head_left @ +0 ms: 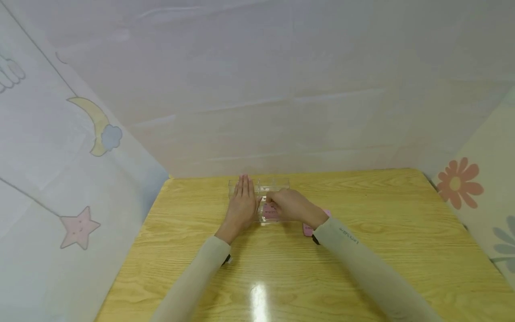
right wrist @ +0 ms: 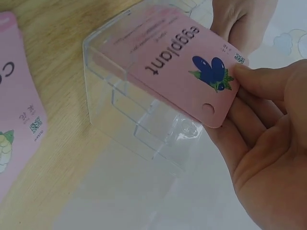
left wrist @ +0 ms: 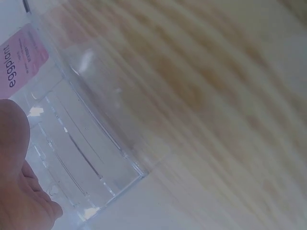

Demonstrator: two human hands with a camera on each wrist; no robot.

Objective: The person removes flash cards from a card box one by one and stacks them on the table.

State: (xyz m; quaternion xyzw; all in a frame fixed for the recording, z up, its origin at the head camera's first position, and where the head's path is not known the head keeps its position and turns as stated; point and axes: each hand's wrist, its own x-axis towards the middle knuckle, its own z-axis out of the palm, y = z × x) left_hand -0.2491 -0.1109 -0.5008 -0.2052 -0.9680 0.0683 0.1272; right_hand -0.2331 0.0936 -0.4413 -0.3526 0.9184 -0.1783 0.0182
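Note:
A clear plastic divided holder [head_left: 275,183] lies near the far edge of the wooden table. My left hand [head_left: 242,206] rests on its left part with the fingers straight. Between thumb and fingers, my right hand [head_left: 293,205] pinches a pink card [right wrist: 172,72] printed "eggplant", with a dark blue eggplant picture and a punched hole at one corner. The card's far end reaches into the holder's front section, seen tilted in the right wrist view. In the left wrist view, the card [left wrist: 21,60] shows just beyond my left thumb [left wrist: 12,139].
Another pink card [head_left: 308,230] lies on the table [head_left: 362,197] right of the holder, partly hidden by my right forearm. A pale wall cloth [head_left: 281,112] hangs right behind the table. Side cloths carry a moon, a star [head_left: 79,228] and flowers [head_left: 458,183].

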